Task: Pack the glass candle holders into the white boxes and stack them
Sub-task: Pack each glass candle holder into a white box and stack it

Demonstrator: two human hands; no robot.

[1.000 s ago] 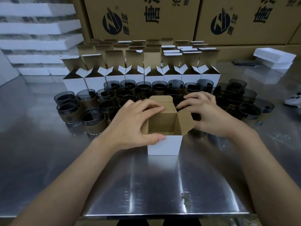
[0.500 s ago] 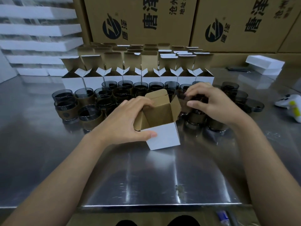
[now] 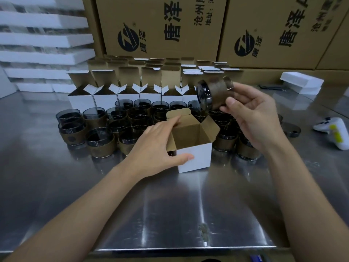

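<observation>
Two hands: left hand (image 3: 157,148) grips box (image 3: 194,146), right hand (image 3: 253,118) holds tilted holder (image 3: 213,95).

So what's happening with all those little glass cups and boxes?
A person is packing glass candle holders. The left hand holds an open white box on the metal table. The right hand holds one candle holder, tipped sideways, above the box, not yet inside. More holders and open boxes wait behind.
</observation>
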